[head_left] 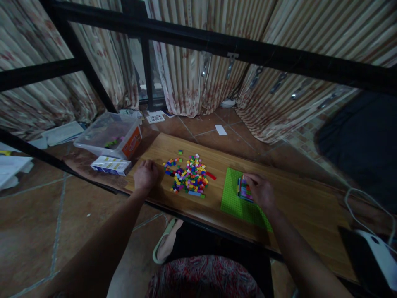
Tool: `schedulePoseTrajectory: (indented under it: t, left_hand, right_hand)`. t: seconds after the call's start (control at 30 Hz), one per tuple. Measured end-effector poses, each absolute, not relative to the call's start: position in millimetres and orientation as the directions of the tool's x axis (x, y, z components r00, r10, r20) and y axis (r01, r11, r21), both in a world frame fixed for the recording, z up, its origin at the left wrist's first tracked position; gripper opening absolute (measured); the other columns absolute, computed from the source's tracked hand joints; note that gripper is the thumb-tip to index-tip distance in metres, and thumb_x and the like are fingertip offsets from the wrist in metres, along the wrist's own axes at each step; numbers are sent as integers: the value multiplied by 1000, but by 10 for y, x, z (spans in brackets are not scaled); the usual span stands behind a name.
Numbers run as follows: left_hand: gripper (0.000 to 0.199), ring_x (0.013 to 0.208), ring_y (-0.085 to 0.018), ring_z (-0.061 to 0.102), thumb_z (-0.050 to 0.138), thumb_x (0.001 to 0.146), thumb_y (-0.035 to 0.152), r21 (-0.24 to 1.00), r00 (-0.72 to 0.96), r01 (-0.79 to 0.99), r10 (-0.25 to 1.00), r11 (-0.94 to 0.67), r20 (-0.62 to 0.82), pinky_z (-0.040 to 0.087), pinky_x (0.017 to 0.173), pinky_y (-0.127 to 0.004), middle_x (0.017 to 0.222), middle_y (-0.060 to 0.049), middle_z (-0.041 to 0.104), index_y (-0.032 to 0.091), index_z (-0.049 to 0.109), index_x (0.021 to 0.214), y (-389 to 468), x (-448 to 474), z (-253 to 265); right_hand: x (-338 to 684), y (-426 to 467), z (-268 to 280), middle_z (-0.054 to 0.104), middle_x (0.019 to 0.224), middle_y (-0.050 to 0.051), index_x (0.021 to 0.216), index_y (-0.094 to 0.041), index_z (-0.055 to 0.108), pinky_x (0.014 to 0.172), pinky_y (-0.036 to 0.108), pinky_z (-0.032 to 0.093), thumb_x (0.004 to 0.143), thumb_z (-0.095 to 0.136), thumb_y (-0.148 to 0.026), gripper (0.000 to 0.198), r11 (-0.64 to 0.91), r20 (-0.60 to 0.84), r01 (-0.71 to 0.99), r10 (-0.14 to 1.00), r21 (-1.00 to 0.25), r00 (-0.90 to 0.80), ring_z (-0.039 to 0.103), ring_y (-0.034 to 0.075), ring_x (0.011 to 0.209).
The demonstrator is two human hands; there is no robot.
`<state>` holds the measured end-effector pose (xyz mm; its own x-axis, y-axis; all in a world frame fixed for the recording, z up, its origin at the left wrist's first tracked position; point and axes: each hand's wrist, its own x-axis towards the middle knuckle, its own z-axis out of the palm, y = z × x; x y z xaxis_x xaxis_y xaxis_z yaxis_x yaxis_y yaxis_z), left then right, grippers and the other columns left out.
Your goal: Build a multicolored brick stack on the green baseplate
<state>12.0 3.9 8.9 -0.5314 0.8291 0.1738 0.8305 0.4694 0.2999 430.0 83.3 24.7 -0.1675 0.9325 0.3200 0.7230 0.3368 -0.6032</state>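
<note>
A green studded baseplate [230,191] lies on the wooden table [297,198]. On it sits a low build of toy bricks [242,189], with blue edges and several colours inside. My right hand [261,191] is over the build's right side, fingertips pinched together at its upper edge. Anything between those fingertips is too small or hidden to name. Resting on the table's left end, my left hand [145,174] is curled into a fist, and nothing shows in it. Between the hands lies a spread-out pile of small multicoloured bricks [190,176].
Beyond the table's left end stand a clear plastic bin [107,132] with a few bricks inside and a white-and-blue box [111,165]. A black metal rail [198,35] crosses in front of the curtains [182,82]. At right are a white device [376,252] and a cable [369,192].
</note>
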Motion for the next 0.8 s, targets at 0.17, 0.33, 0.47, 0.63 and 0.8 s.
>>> schedulePoseTrajectory:
  t: [0.17, 0.33, 0.47, 0.63, 0.8]
  left_hand:
    - [27, 91, -24, 61, 39, 89, 28, 305, -535, 829, 825, 470, 183, 41, 68, -31, 100, -11, 64, 17, 63, 98, 34, 128, 82]
    - [26, 91, -23, 61, 38, 90, 26, 323, -530, 830, 824, 456, 199, 42, 69, -31, 101, -11, 64, 17, 62, 96, 24, 135, 83]
    - [26, 92, -23, 61, 39, 90, 25, 339, -524, 830, 829, 443, 197, 42, 70, -31, 100, -12, 64, 17, 62, 96, 19, 133, 84]
    - [26, 93, -24, 61, 38, 92, 26, 360, -535, 815, 828, 453, 170, 41, 70, -31, 100, -12, 63, 17, 62, 98, 18, 146, 94]
    - [26, 93, -23, 60, 38, 92, 26, 367, -534, 814, 828, 450, 170, 41, 70, -31, 100, -12, 63, 17, 62, 97, 17, 143, 85]
  right_hand:
    - [4319, 863, 199, 71, 100, 8, 93, -21, 74, 88, 40, 50, 86, 50, -49, 37, 300, 299, 723, 945, -622, -135, 65, 23, 91]
    - [4347, 867, 170, 71, 101, 7, 94, -23, 73, 87, 40, 51, 85, 51, -51, 37, 290, 274, 719, 951, -632, -142, 66, 24, 92]
    - [4364, 817, 203, 71, 105, 7, 102, -25, 71, 86, 42, 52, 86, 52, -51, 37, 313, 327, 682, 938, -661, -114, 66, 25, 94]
    - [4137, 615, 376, 69, 105, 10, 104, -23, 69, 86, 42, 51, 90, 49, -46, 33, 400, 432, 688, 891, -606, -137, 64, 26, 95]
    - [3276, 74, 377, 68, 96, 6, 94, -25, 70, 83, 36, 50, 92, 52, -37, 22, 575, 411, 545, 818, -610, -402, 62, 21, 90]
